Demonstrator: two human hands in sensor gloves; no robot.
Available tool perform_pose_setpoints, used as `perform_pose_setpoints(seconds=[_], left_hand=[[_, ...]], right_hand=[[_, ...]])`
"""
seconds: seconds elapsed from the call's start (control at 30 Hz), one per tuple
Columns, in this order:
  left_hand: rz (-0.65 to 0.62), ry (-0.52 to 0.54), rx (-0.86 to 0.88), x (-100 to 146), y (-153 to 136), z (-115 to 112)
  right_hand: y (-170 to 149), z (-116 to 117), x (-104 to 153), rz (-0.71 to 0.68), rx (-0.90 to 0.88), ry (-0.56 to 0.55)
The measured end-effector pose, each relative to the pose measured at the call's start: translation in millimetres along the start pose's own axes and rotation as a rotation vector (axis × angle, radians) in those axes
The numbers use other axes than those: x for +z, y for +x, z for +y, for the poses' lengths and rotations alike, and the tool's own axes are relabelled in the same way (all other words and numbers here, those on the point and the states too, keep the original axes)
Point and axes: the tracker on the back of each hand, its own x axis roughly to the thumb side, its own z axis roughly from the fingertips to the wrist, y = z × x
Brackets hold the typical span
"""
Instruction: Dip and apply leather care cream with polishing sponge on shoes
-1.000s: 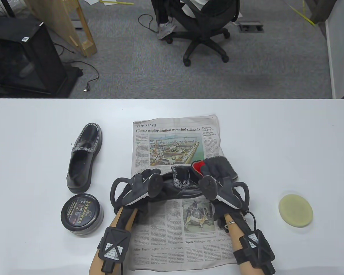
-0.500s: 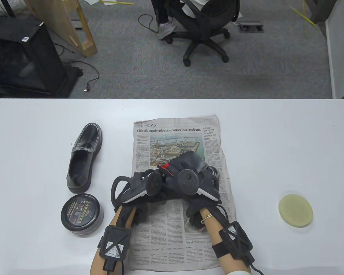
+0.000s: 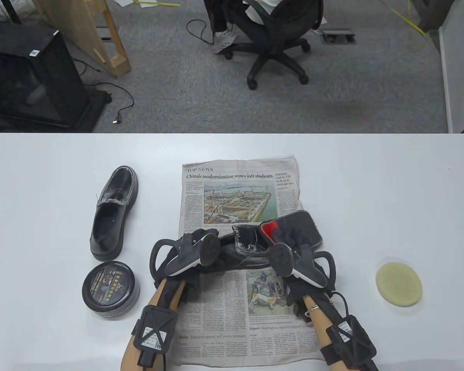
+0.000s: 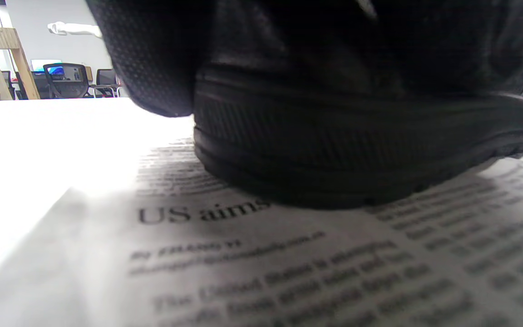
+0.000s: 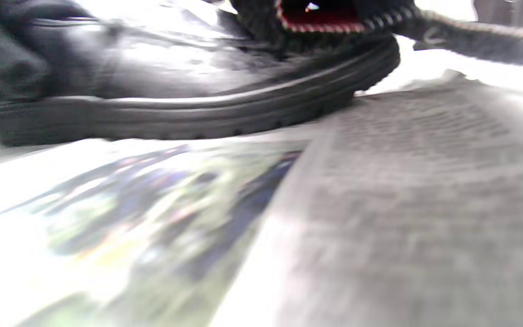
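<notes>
A: Shoe (image 3: 247, 253) noted lying across the newspaper (image 3: 232, 309), sole down, between the two hands. Second shoe (image 3: 114, 212) is set well apart on the bare table (image 3: 371, 185), just beyond the cream tin (image 3: 111, 289), whose lid is on.

B: And the sponge?

A: Polishing sponge (image 3: 398, 284) is seen untouched at the right, near nothing else. A dark cloth (image 3: 294, 230) with a red patch is bunched at the toe end instead — buffing or wiping is judged to be the step in hand, not dipping.

B: Handling?

A: Stiff ribbed rubber sole, glossy upper — judged moderately heavy and slick on top, so a hold at the heel and sole edge is favoured over the polished leather. The cloth is soft and limp; the sponge is judged light and compressible.

B: Hands?

A: Left hand (image 3: 185, 255) is laid over the heel end; in the left wrist view a gloved finger is seen against the shoe, so it is taken as steadied there. Right hand (image 3: 294, 262) is placed at the toe with the cloth gathered under its fingers; how tightly they are curled cannot be told. Both forearms are angled in from the near edge.
</notes>
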Motion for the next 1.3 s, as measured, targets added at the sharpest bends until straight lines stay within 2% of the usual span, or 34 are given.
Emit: perform_pose_setpoints(seconds=[0.07,0.17,0.3,0.4,0.5,0.57,0.7,0.8,0.87,1.0,1.1,1.2,1.3], left_hand=[[-0.006,-0.008,-0.001,0,0,0],[-0.014,-0.021,-0.021,-1,1,1],[-0.026,-0.017,-0.002,-1,0,0],[-0.023,-0.013,-0.002,-1,0,0],[-0.02,-0.005,-0.02,0,0,0],[-0.013,0.005,-0.024,1,-1,-1],[-0.003,0.003,-0.048,2,1,0],[-0.004,0.002,-0.052,1,2,0],[-0.003,0.004,-0.049,1,3,0],[-0.01,0.013,-0.036,1,3,-1],[-0.019,0.007,-0.044,0,4,-1],[-0.026,0.0,-0.052,0,4,0],[-0.033,-0.001,-0.038,0,4,-1]], right_hand=[[15,-1,8,-0.076,0.022,-0.015],[36,-8,6,-0.156,-0.103,-0.039],[53,-20,-18,-0.197,-0.341,-0.014],[50,-19,-45,-0.109,-0.261,0.015],[40,-15,-57,-0.023,-0.236,0.026],[27,-15,-58,0.038,-0.217,0.022],[-3,-11,-45,0.14,0.007,-0.004],[-10,-9,-25,0.112,0.253,-0.063],[-8,-10,-15,0.075,0.355,-0.09],[6,-17,2,-0.032,0.265,-0.118],[30,-18,8,-0.129,0.215,-0.164],[51,-22,4,-0.184,0.213,-0.22],[59,-29,-9,-0.183,0.165,-0.205]])
